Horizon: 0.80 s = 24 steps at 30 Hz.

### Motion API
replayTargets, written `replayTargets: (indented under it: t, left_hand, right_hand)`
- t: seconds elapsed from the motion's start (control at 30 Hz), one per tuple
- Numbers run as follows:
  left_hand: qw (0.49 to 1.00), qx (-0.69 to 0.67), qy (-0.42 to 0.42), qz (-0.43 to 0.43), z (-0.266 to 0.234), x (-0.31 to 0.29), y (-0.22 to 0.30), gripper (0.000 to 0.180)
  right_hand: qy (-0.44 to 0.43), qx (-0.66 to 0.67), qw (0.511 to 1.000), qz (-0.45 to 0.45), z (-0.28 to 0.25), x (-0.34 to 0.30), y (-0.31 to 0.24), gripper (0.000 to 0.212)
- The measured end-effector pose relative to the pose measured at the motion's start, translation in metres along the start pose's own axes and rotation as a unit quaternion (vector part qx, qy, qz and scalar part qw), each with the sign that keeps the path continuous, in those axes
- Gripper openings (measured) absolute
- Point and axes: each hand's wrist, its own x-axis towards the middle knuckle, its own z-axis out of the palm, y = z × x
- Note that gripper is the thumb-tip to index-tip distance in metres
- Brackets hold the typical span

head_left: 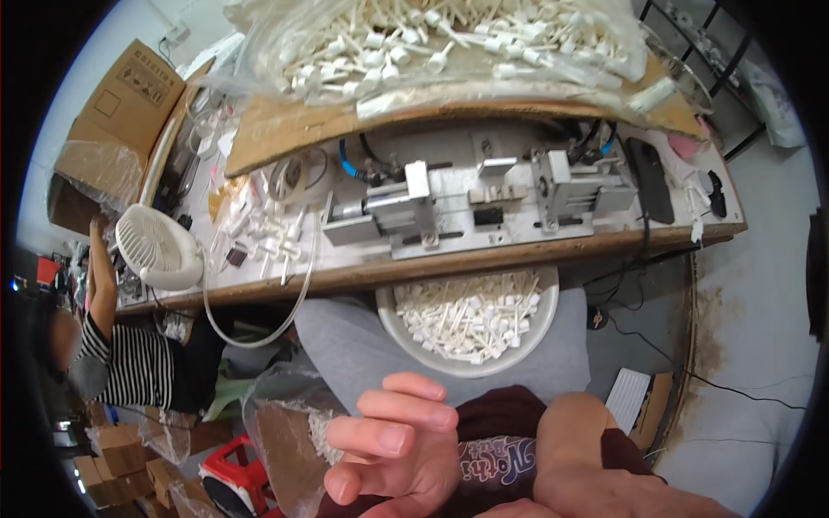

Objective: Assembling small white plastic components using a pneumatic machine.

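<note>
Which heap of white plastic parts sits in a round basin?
The white heap over the lap, in the pale basin; one lies on clear plastic, another on the tabletop.

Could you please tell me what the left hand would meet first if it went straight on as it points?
Though loosely curled, the left hand points roughly up the picture, so it would probably meet the grey cloth beyond it first; depth is unclear.

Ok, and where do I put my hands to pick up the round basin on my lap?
I'd take the basin by its rim at left and right, coming from your body's side. Both side rims show, while the table edge hides the far one. It holds many loose white pieces, so opposite grips should help keep it level.
</note>
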Motion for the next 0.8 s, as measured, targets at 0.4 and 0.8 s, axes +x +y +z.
replayTargets:
  t: [0.4,0.8]
  left_hand:
    - [1.0,-0.007,0.008,0.027,0.009,-0.013,-0.031,0.07]
    - [0.998,0.049,-0.027,-0.018,-0.016,-0.032,-0.057,0.058]
  right_hand:
    - [-0.112,-0.02,0.993,0.033,-0.015,-0.043,0.058,0.037]
    - [-0.392,-0.558,0.731,0.037,-0.141,0.02,0.005,0.028]
